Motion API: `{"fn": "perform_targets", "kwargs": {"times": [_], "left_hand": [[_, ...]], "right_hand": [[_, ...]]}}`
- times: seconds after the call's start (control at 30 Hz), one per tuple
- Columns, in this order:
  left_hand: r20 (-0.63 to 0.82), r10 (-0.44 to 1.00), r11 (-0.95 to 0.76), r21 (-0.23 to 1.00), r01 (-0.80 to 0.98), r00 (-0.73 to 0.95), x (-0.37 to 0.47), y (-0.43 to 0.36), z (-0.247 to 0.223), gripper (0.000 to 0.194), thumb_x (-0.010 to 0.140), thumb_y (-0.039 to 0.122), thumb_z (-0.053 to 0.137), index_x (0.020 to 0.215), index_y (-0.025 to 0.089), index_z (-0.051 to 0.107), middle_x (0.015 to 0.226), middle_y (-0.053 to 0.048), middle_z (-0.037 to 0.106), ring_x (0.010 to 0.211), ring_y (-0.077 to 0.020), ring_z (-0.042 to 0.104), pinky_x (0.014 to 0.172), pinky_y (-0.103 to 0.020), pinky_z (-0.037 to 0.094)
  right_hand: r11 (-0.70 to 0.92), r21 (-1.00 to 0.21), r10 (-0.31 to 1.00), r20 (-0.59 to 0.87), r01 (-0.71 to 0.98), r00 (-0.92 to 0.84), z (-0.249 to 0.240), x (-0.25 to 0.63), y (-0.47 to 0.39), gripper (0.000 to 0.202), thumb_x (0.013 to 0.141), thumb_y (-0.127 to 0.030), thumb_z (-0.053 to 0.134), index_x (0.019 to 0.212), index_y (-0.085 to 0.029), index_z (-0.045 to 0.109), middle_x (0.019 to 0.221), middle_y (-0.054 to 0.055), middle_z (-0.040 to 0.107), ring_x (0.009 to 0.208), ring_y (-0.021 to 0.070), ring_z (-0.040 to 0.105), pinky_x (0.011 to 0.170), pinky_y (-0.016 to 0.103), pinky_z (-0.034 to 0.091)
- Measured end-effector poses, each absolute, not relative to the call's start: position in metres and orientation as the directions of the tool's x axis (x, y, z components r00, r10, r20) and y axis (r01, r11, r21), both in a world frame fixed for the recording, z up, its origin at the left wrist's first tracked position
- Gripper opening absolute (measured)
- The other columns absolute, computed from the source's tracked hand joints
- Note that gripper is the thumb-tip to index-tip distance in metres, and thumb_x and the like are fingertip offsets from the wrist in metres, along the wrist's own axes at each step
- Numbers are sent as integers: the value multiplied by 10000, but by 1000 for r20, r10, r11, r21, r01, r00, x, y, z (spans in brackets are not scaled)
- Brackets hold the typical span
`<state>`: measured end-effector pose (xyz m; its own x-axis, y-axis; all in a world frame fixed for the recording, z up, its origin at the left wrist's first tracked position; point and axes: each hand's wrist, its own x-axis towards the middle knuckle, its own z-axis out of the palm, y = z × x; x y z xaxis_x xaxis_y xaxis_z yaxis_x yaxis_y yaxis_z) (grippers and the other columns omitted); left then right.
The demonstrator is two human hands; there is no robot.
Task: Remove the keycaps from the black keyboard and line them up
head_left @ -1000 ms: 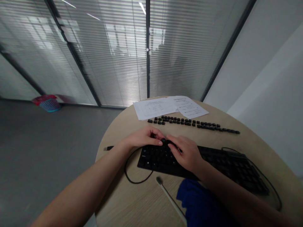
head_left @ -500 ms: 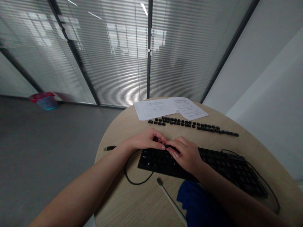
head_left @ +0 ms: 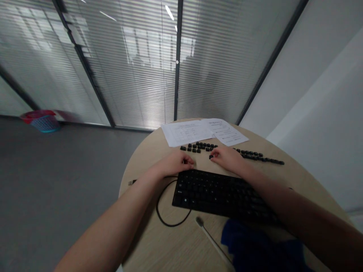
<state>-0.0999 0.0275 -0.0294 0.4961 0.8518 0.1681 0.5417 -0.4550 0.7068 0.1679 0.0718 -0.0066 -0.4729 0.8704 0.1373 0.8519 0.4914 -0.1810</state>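
Observation:
A black keyboard [head_left: 218, 194] lies at a slant on the round wooden table, its right part hidden by my right forearm. Behind it, my right hand [head_left: 228, 158] pinches a small black keycap [head_left: 211, 157] between thumb and fingertips, in front of the rows of loose keycaps [head_left: 262, 159]. My left hand [head_left: 178, 162] rests by the keyboard's back left corner with fingers curled together; whether anything is in them is hidden. Part of the keycap rows is covered by my right hand.
Two printed sheets [head_left: 187, 132] lie at the table's far edge. A black cable [head_left: 163, 221] with a USB plug [head_left: 132, 182] loops left of the keyboard. In front are a toothbrush [head_left: 211, 240] and a dark blue cloth [head_left: 241, 241]. A blue-and-red basket [head_left: 45, 124] stands on the floor.
My right hand has left the keyboard and moved back to the loose keycaps, where it now pinches one. The hands have parted; my left hand has shifted slightly off the keys.

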Motion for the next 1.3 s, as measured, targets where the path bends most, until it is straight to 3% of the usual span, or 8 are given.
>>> {"fn": "perform_targets", "kwargs": {"times": [0.23,0.43,0.67,0.87,0.97,1.07,1.2,1.3], "left_hand": [[144,834,-466,701,539,533,-103,28,-31,194,833,307,708,904,173,828,675,-7,725,567,-142,565,551,-263,382],[128,825,-467,704,535,551,-102,25,-27,245,874,321,667,976,175,836,705,-13,740,578,-153,572,568,-275,392],[186,809,-504,708,494,558,-101,24,-25,228,879,312,695,1012,181,826,708,-14,743,570,-145,579,579,-275,405],[81,842,-427,705,567,533,-98,20,-17,275,884,316,684,1072,169,821,768,-27,766,627,-164,616,621,-291,438],[54,853,-403,700,590,519,-97,20,-16,295,886,320,673,1098,173,816,877,-48,802,716,-181,657,679,-303,468],[44,858,-388,708,590,512,-97,22,-18,292,893,322,656,1089,175,815,966,-68,817,805,-203,689,748,-325,493],[37,850,-387,721,575,526,-99,26,-22,264,898,325,636,1017,175,819,933,-65,813,816,-207,694,773,-336,495],[36,847,-391,720,574,531,-99,29,-27,257,904,350,626,956,178,810,873,-48,793,779,-188,668,747,-324,475]], "right_hand": [[435,-108,900,28,894,-435,-6,133,107,178,838,-263,753,995,-229,829,962,79,811,884,262,723,726,348,500],[421,-55,907,26,905,-420,-14,124,118,157,823,-269,737,937,-229,838,957,104,812,888,277,727,699,345,492],[435,-47,900,33,899,-434,-14,124,119,227,844,-271,709,1026,-229,838,1010,111,808,931,282,718,737,355,499],[426,-43,904,49,904,-424,-3,123,114,241,850,-305,725,1058,-239,826,1006,88,808,946,274,714,725,325,476],[415,-56,907,101,908,-408,12,128,108,218,916,-335,650,980,-218,822,977,101,804,916,271,710,727,330,470],[480,-145,866,238,865,-441,28,145,95,356,1004,-324,489,907,-178,798,992,137,790,934,273,703,806,358,487],[551,-355,806,460,755,-372,38,185,64,426,1028,-340,381,954,-194,775,996,101,772,975,260,692,911,384,491],[464,-509,846,497,725,-192,34,213,42,461,1023,-409,362,846,-215,742,826,60,715,833,237,663,810,367,513]]}}
